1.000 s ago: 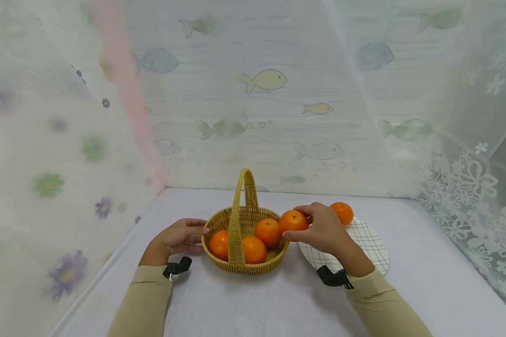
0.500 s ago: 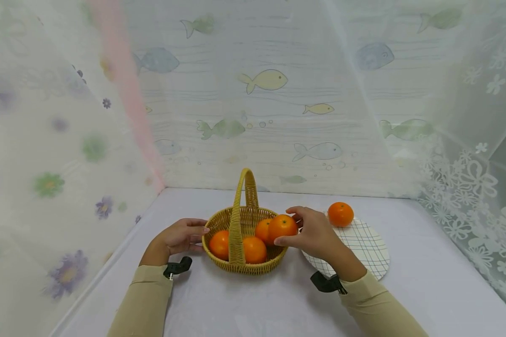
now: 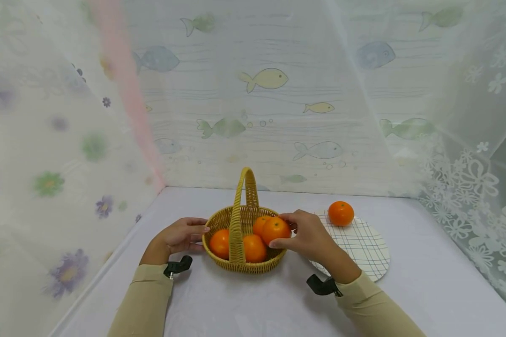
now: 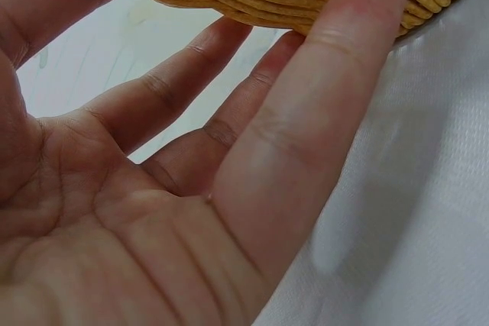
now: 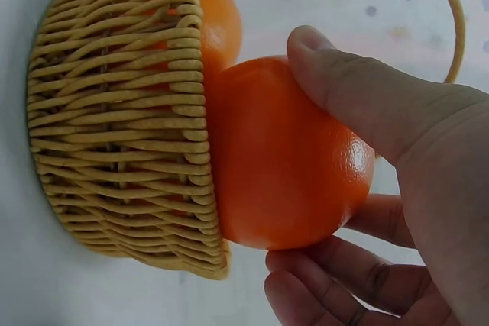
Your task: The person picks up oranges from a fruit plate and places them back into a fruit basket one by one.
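"How far along is it?"

"More than half done, I'd judge. You have three oranges [image 3: 255,248] lying in the basket [image 3: 253,268], and the held orange [image 3: 276,230] is at its right rim, not yet let go. One last orange [image 3: 341,213] sits at the far edge of the plate [image 3: 364,248], so I'd count that one as left to do."

"And the hands?"

"Your right hand [image 3: 314,236] holds its orange between thumb and fingers. Your left hand [image 3: 179,236] grips nothing tightly; its fingers are spread and fairly straight, tips against the basket's left side."

"Does the held orange touch the one behind it?"

"You can't tell. It overlaps that orange from the head view, and the right wrist view doesn't settle it either."

"What about the surface and the room?"

"You're at a table [image 3: 244,309] with a plain white cover, the plate just to the right of the basket. Facing you hangs a pale fish-print cloth [image 3: 219,93]; on your left is a flowered cloth [image 3: 69,154] with a pink strip [image 3: 122,84] beside it, and on your right, sheer lace [image 3: 468,196] with white flowers."
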`<state>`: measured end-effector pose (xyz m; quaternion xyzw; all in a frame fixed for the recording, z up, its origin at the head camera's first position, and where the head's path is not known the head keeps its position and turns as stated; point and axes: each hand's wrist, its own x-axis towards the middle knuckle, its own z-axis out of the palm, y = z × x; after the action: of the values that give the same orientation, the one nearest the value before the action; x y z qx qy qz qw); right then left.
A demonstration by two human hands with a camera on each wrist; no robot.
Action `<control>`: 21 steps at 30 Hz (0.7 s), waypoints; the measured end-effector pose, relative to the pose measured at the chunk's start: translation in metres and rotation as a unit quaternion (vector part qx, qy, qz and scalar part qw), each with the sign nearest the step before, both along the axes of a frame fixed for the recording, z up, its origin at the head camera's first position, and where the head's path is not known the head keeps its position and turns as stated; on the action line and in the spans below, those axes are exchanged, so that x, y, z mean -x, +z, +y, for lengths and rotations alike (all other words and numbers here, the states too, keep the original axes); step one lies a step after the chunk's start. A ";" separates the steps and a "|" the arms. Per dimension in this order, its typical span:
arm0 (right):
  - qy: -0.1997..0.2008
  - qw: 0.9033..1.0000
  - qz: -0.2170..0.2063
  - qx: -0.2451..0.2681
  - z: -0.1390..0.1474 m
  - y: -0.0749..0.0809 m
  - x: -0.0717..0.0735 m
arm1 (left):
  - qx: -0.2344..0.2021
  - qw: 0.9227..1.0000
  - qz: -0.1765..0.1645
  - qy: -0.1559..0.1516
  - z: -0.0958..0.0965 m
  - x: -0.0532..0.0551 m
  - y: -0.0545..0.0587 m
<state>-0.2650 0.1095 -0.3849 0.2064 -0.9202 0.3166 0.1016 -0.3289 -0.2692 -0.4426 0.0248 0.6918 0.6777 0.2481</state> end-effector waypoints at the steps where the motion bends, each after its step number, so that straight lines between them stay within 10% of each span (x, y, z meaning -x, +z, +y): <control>1: 0.000 1.000 0.001 -0.003 -0.001 0.000 0.000 | 0.001 1.000 -0.001 -0.001 0.000 0.000 0.001; 21: 0.000 0.999 -0.013 -0.031 -0.009 -0.008 0.001 | -0.010 1.000 -0.004 -0.009 0.000 0.000 -0.001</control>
<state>-0.2659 0.1007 -0.3933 0.2054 -0.9308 0.2905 0.0837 -0.3291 -0.2694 -0.4438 0.0306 0.6834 0.6829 0.2564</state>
